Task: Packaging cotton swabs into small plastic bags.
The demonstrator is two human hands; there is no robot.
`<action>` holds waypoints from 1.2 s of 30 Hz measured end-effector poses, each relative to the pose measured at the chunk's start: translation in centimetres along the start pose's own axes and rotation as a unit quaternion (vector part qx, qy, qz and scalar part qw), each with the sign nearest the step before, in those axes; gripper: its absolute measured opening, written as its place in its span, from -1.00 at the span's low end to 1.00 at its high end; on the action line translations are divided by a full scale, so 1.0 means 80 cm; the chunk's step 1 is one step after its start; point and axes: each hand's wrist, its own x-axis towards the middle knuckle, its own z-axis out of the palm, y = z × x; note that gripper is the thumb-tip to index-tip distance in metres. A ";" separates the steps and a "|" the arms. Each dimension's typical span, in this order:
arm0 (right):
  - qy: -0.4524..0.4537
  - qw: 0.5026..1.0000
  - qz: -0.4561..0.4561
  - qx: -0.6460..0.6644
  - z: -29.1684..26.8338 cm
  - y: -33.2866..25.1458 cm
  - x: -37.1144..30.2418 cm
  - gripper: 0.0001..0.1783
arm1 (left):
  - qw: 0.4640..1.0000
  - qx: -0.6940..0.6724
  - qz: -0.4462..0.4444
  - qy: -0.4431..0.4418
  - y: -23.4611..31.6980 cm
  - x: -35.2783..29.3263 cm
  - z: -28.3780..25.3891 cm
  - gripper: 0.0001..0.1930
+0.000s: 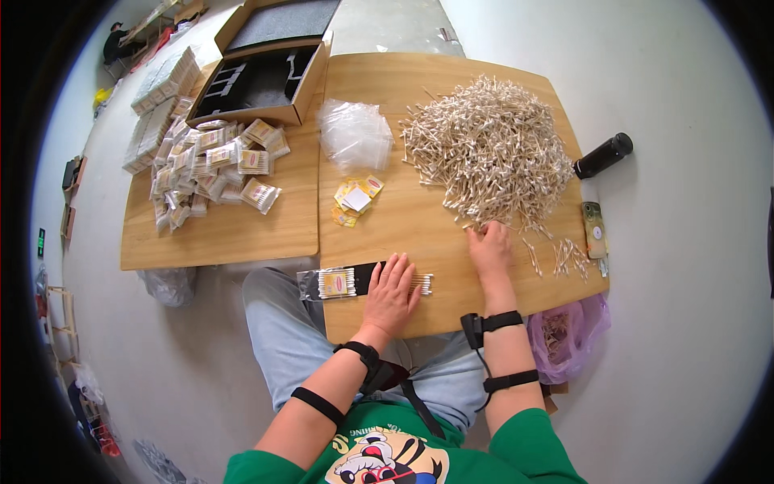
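My left hand (391, 286) lies palm down with its fingers stretched over a flat black piece (363, 278) near the table's front edge. Cotton swabs (425, 283) stick out to the right from under it. On the left end of the black piece is a clear plastic bag (308, 285), with more swabs and a yellow card (335, 283). My right hand (490, 244) is at the near edge of a large heap of cotton swabs (492, 149). Its fingers are curled and pinched together on cotton swabs there; the fingertips are partly hidden.
Clear empty bags (355, 133) and yellow cards (351, 211) lie left of the heap. Filled swab packs (214, 165) and an open carton (302, 105) occupy the left table. Loose swabs (569, 258), a phone (594, 230) and a black bottle (605, 156) are rightward. A purple bag (576, 347) hangs below.
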 end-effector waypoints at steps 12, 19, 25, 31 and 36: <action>-0.115 0.982 -0.078 0.130 0.000 -0.049 -0.053 -0.85 | 1.000 -0.013 0.001 0.004 0.002 0.002 -0.005 -0.53; -0.013 0.991 -0.008 0.131 -0.003 -0.023 -0.025 -0.70 | 1.000 -0.015 -0.001 0.007 0.001 0.000 -0.002 -0.52; 0.015 0.997 -0.065 0.032 0.005 -0.029 -0.010 -0.70 | 1.000 -0.017 -0.004 0.003 0.000 -0.002 0.000 -0.52; -0.032 0.982 -0.121 0.138 0.018 -0.046 -0.035 -0.72 | 1.000 -0.018 0.002 0.009 0.002 0.001 -0.005 -0.53; -0.090 0.954 -0.065 0.277 0.006 -0.055 -0.034 -0.75 | 1.000 -0.012 0.001 0.010 0.001 0.002 -0.005 -0.54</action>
